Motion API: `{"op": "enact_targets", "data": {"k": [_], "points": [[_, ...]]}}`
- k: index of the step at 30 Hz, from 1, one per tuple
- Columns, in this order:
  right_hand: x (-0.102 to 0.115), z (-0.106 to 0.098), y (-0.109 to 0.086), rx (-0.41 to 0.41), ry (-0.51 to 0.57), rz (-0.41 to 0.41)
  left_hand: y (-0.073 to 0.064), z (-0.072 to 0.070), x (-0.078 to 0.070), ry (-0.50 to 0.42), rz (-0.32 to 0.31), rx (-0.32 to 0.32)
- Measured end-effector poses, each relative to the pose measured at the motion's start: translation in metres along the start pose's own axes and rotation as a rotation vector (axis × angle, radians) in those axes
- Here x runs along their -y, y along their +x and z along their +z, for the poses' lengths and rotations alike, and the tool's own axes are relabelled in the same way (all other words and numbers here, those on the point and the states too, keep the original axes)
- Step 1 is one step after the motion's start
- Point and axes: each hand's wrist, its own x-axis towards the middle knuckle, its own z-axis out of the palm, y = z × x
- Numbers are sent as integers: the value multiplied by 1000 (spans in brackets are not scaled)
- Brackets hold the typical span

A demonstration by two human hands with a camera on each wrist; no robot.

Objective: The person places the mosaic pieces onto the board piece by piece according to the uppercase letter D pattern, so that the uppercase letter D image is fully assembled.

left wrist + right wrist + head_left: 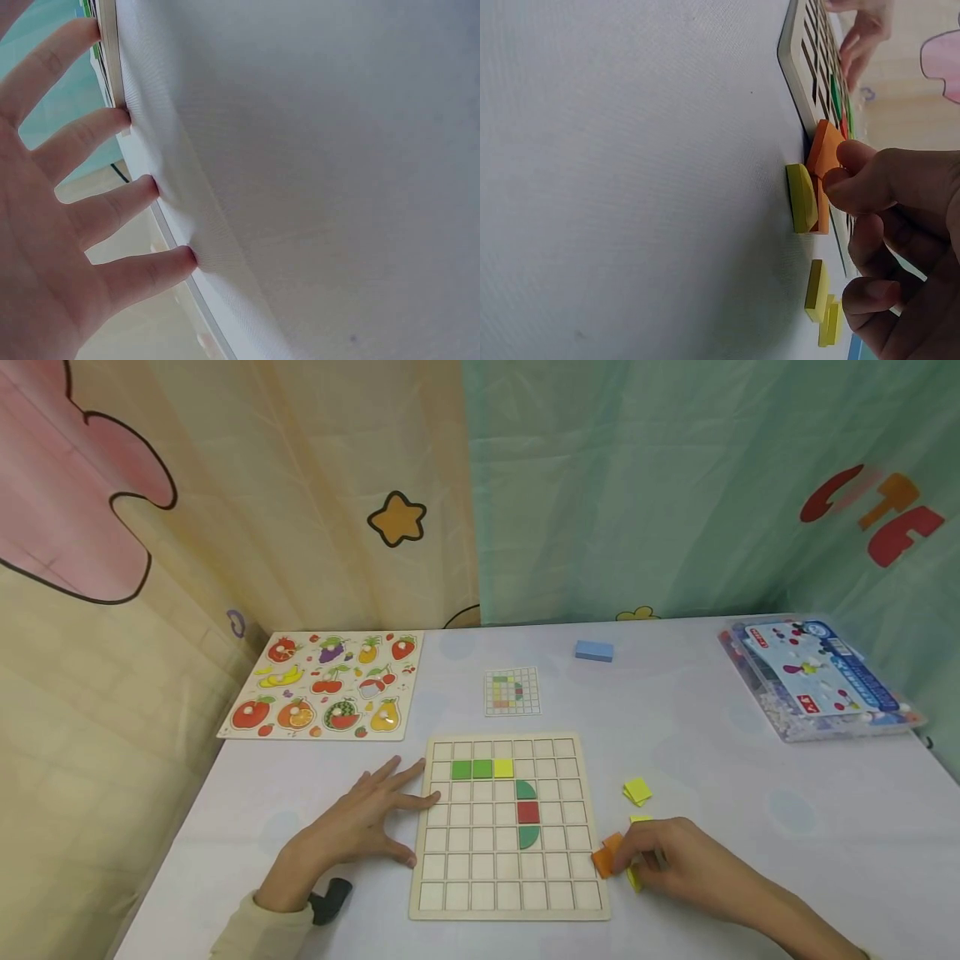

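While the left hand (367, 818) spreads its fingers wide at the left edge of a grid board (468, 840), the right hand (671, 860) pinches an orange tile (612, 841) between thumb and forefinger, near the board's lower right corner. Another orange tile (602, 863) lies under the fingertips, beside a yellow piece (802, 199) with one curved side; yellow squares (637, 790) lie farther off. The board is pale and wood-like, ruled into square cells — it bears green squares (461, 770), a yellow square (503, 768), and a red square (528, 812) between curved green pieces (526, 790). Beyond — on white cloth (705, 710) — lie a small gridded card (497, 712) and a blue block (594, 652).
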Motion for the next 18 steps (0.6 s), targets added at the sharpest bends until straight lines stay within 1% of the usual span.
{"op": "enact_targets", "data": {"k": [2, 6, 14, 18], "points": [[-1, 0, -2, 18, -10, 12, 0, 1, 1, 8, 3, -3], [-2, -3, -4, 24, -48, 40, 0, 1, 1, 6, 4, -3], [-4, -5, -5, 6, -150, 81, 0, 0, 1, 7, 3, -4], [-3, -7, -5, 30, -197, 122, 0, 0, 1, 4, 11, -4]]}}
